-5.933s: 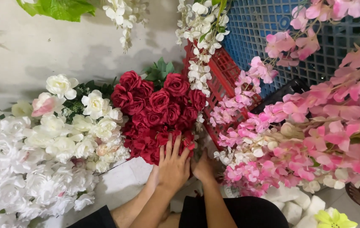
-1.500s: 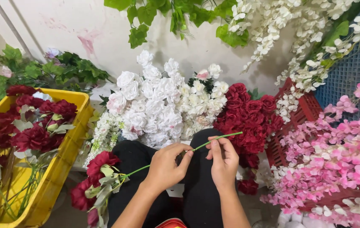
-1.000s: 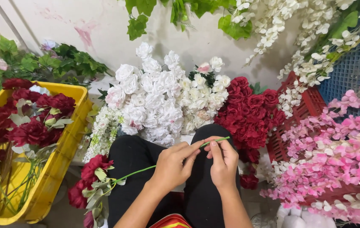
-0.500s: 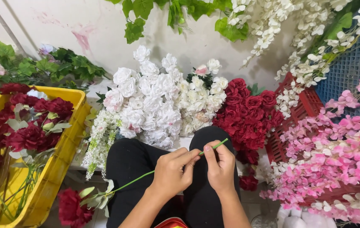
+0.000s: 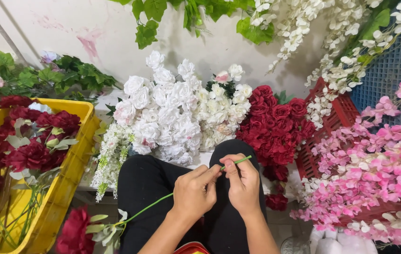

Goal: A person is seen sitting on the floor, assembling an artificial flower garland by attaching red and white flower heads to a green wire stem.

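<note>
Over my lap, both hands pinch one thin green stem (image 5: 149,208) of an artificial flower. My left hand (image 5: 194,190) grips the stem near its middle. My right hand (image 5: 242,183) holds it just beyond, and the stem's tip sticks out to the upper right. The stem runs down to the left and ends in a dark red bloom (image 5: 74,231) with pale leaves near the bottom edge. My knees in black trousers (image 5: 146,183) lie under the hands.
A yellow crate (image 5: 76,162) at the left holds several dark red flowers. Ahead lie white roses (image 5: 163,117) and red roses (image 5: 275,122). A red crate (image 5: 334,117) and pink blossoms (image 5: 379,164) fill the right. Green leaves and white sprays hang overhead.
My hands left the red rose bunch and took up a single stem. Over the last second the stem slid down to the left, so the red bloom dropped lower.
</note>
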